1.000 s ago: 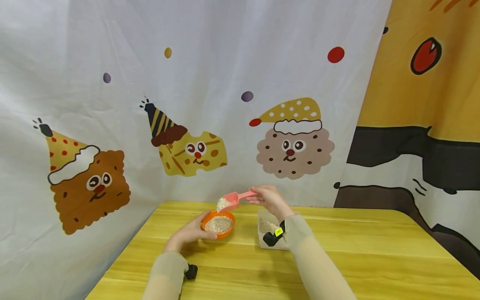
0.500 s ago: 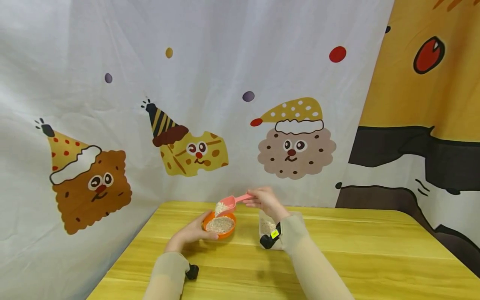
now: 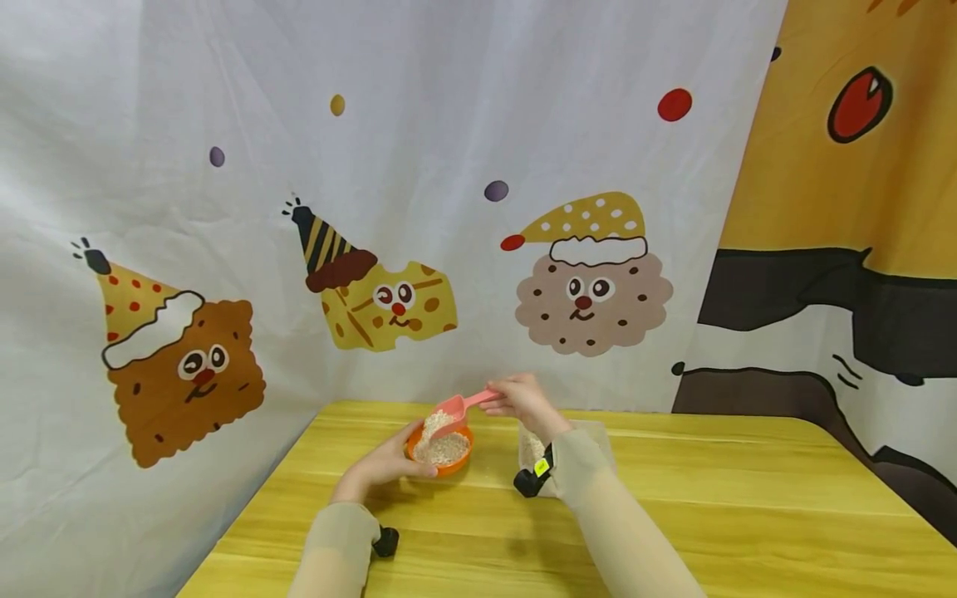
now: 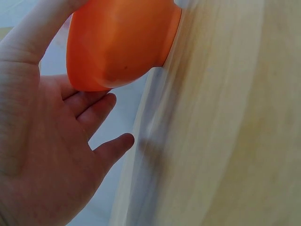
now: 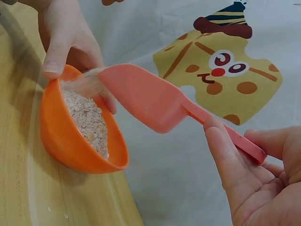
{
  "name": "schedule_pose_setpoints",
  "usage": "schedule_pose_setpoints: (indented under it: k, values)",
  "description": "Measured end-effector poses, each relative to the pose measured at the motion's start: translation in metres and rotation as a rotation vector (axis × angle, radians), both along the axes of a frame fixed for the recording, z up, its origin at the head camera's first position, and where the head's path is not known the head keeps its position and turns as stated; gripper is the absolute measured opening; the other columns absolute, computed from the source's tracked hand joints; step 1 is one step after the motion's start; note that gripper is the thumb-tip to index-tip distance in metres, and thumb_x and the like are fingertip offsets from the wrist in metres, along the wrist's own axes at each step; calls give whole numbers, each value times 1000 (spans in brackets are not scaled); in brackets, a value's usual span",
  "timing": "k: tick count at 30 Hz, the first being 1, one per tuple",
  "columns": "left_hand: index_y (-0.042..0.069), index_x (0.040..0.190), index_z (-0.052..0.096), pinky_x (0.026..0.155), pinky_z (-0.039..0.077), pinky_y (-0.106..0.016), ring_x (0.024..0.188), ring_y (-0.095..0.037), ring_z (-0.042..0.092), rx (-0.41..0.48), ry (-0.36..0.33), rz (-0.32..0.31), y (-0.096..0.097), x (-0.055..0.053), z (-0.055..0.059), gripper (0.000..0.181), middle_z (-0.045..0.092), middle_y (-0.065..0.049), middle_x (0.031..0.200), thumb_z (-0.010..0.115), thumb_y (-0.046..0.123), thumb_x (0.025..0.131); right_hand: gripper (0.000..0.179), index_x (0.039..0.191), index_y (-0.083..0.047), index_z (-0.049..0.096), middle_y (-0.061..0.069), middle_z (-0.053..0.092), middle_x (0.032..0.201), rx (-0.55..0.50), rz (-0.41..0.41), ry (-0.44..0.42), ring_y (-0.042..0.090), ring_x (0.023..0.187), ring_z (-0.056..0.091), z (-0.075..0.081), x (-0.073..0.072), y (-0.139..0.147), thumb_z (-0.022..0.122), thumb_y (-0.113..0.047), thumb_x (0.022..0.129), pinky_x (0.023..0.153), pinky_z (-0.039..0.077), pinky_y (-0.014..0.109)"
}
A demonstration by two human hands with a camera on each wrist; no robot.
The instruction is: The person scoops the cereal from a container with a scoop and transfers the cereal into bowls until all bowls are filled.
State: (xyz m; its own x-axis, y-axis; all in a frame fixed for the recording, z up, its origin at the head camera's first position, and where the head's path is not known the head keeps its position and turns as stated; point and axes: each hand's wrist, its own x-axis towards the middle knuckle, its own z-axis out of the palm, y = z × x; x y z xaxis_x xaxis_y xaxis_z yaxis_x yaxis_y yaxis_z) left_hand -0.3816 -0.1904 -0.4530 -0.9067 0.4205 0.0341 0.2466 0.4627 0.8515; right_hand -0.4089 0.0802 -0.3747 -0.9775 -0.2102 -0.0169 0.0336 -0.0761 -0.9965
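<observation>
My left hand (image 3: 383,467) holds an orange bowl (image 5: 59,132) from its left side, thumb at the near rim and fingers round the far side. The bowl stands on the table, part filled with pale flakes that look like oatmeal (image 5: 87,120). In my right hand (image 3: 527,407) is the handle of a pink scoop (image 5: 146,101), pinched between thumb and fingers. The scoop tilts down over the bowl, and flakes spill off its lip into it. In the left wrist view, the bowl's outer wall (image 4: 117,42) shows beside the palm; its contents are hidden there.
A whitish see-through box (image 3: 601,436) with more flakes stands right of the bowl, partly hidden by my right wrist and sleeve. The wooden table (image 3: 748,490) ends at a printed cloth (image 3: 478,332) behind. A few crumbs lie on the wood.
My right hand has shifted left and tipped the pink scoop further down, and the flakes in it now pour into the bowl. The left hand and bowl stay nearly still.
</observation>
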Motion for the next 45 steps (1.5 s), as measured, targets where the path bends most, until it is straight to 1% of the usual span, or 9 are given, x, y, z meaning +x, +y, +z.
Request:
schedule_pose_setpoints:
  k: [6, 11, 16, 24, 29, 33, 37, 41, 45]
  values:
    - [6, 154, 21, 108, 25, -59, 139, -41, 26, -2, 2, 7, 0, 0, -1, 104, 26, -24, 153, 84, 30, 75, 29, 114, 18, 58, 18, 70, 82, 40, -1, 17, 19, 69, 70, 0, -1, -5, 55, -5, 98, 73, 57, 37]
    - [6, 154, 22, 108, 25, -60, 139, -42, 25, -20, 7, 28, 0, -2, -1, 105, 25, -24, 154, 84, 32, 74, 30, 113, 19, 58, 20, 70, 83, 94, -12, 47, 23, 70, 71, 2, -1, -9, 56, -7, 98, 72, 57, 37]
    - [6, 154, 22, 107, 27, -59, 138, -41, 28, -21, 13, 23, 0, -4, -4, 103, 28, -24, 153, 84, 31, 75, 29, 113, 17, 61, 21, 70, 80, 176, -23, 99, 29, 71, 71, 6, 2, -14, 56, -8, 98, 70, 58, 39]
    - [4, 154, 22, 107, 27, -58, 137, -40, 30, 0, 16, 9, 0, -6, -7, 102, 29, -24, 152, 84, 28, 76, 25, 102, 16, 65, 18, 69, 74, 289, -28, 195, 29, 66, 70, 14, 7, -22, 56, -7, 97, 60, 58, 34]
    - [5, 154, 22, 107, 28, -58, 137, -40, 30, 2, 10, 13, 0, -6, -6, 102, 29, -24, 153, 84, 28, 76, 23, 99, 14, 67, 17, 69, 74, 324, -31, 231, 33, 68, 70, 22, 12, -24, 57, -6, 96, 61, 58, 35]
    - [5, 154, 21, 107, 27, -59, 137, -41, 29, -2, 4, 27, 0, -5, -4, 103, 27, -23, 153, 84, 28, 76, 21, 97, 12, 68, 17, 69, 74, 335, -33, 238, 31, 66, 70, 28, 14, -21, 57, -6, 96, 61, 58, 34]
    - [5, 154, 21, 107, 26, -60, 138, -42, 28, -10, 4, 36, 0, -3, -3, 104, 26, -23, 154, 85, 28, 75, 20, 96, 13, 68, 18, 69, 74, 336, -39, 251, 24, 60, 69, 28, 13, -15, 57, -4, 95, 59, 58, 34]
    - [5, 154, 22, 106, 27, -61, 138, -42, 27, -29, 17, 32, 0, -1, -2, 105, 27, -24, 153, 85, 30, 74, 20, 96, 13, 68, 19, 69, 74, 342, -48, 244, 24, 60, 69, 27, 13, -8, 57, -4, 94, 59, 58, 34]
    - [5, 154, 22, 106, 26, -62, 138, -43, 26, -32, 20, 28, 0, -1, -2, 104, 26, -24, 153, 84, 30, 75, 20, 95, 13, 68, 18, 69, 74, 342, -53, 233, 28, 63, 69, 27, 14, -1, 58, -4, 94, 60, 58, 34]
